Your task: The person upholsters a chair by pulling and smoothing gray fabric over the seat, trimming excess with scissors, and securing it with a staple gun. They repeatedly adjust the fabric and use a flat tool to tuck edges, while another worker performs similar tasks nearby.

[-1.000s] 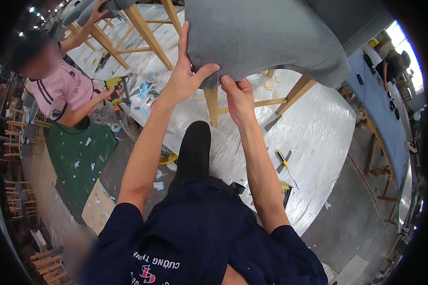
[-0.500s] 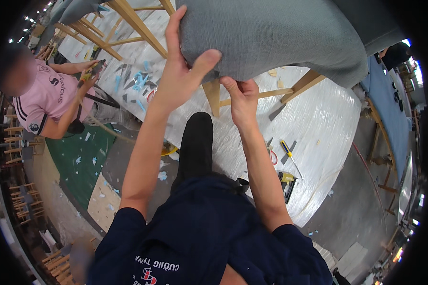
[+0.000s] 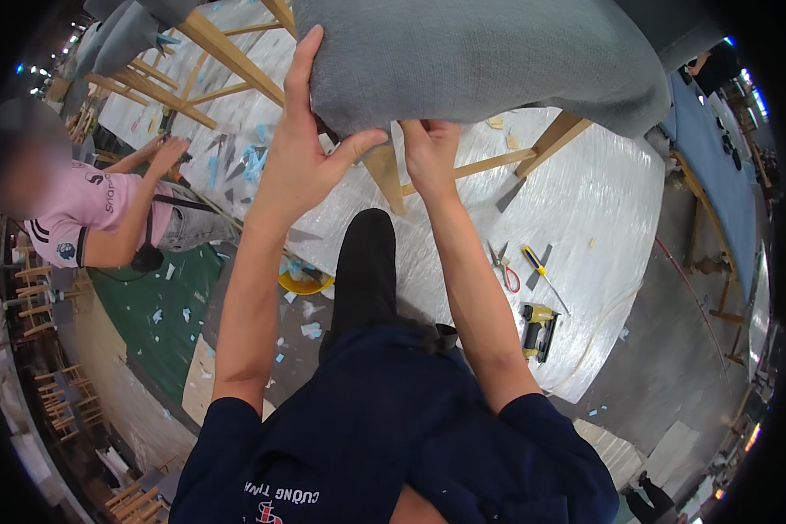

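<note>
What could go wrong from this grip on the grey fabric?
1. The left hand and right hand pinch the grey fabric only at its lower edge beside the wooden leg; it may slip loose.
2. Scissors, a screwdriver and a staple gun lie loose on the table; a shifting frame could knock them off.
3. A co-worker works close by.

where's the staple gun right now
In the head view the yellow and black staple gun lies on the white table cover, lower right, just below the red-handled scissors and yellow-handled screwdriver.
</note>
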{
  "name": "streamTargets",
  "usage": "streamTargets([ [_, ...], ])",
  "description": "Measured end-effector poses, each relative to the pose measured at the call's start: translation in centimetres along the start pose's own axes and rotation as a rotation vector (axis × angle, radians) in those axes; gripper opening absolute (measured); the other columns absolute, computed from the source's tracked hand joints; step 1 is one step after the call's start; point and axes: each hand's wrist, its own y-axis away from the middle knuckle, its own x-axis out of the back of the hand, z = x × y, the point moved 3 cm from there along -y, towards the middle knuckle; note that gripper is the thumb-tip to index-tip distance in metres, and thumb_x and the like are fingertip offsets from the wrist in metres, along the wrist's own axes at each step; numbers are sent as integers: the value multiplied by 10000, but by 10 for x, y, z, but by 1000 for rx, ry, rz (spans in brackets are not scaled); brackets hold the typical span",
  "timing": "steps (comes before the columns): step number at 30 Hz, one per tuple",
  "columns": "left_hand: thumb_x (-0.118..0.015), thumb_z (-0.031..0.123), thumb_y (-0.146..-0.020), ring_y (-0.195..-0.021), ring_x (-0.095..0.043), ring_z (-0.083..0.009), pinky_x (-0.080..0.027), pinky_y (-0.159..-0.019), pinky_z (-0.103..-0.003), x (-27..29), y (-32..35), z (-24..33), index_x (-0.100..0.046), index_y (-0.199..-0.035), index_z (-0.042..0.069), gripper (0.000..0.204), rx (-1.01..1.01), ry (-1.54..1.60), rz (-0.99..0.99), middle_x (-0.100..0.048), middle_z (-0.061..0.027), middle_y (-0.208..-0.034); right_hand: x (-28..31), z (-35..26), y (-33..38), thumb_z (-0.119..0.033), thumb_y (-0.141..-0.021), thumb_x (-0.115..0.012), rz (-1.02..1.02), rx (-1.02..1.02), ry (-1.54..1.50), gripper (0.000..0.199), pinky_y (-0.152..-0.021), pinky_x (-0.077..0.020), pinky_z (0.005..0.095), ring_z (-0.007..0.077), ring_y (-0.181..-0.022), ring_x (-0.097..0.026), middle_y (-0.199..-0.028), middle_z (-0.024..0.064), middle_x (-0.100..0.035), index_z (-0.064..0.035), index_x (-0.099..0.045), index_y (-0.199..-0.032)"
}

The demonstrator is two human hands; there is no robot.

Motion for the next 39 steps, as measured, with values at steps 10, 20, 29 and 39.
streamTargets([
  [10, -922, 223, -770, -1428, -501, -407, -570, -1002, -458, 12, -6, 53, -309, -1633, 161, 1060, -144, -818, 146, -304, -247, -1642, -18, 9, 5, -54, -1049, -622, 102, 44, -135, 156, -870, -532, 289, 135, -1003, -669, -1061, 87, -745, 61, -718, -1093],
  [20, -835, 88, -752, -1471, -392, -487, -446, -1145, -525, -40, -12, 42, -364, -1603, 202, 980, 41, -512, 323, -262, -245, -1657, -12, -25, -7, 36, -993, -552, 155, -122, -47, 180, -813, -570, 334, 175, -931, -693, -1040, 124, -741, 82, -713, -1059],
  [29, -669, -88, -782, -1536, -268, -497, -358, -1202, -571, -55, -4, 30, -366, -1586, 133, 887, -103, -537, 483, -250, -266, -1654, 22, 15, 10, -150, -1050, -606, -126, -181, 179, 241, -883, -519, 313, 134, -1001, -651, -1073, 56, -737, 23, -706, -1186],
  [39, -626, -129, -783, -1532, -266, -506, -417, -1162, -626, -60, -11, 40, -296, -1599, 163, 928, -61, -616, 475, -201, -251, -1668, 418, 101, 368, -432, -953, -684, 1304, -812, -86, 316, -650, -474, 346, 173, -766, -618, -917, 15, -634, -152, -648, -1095],
])
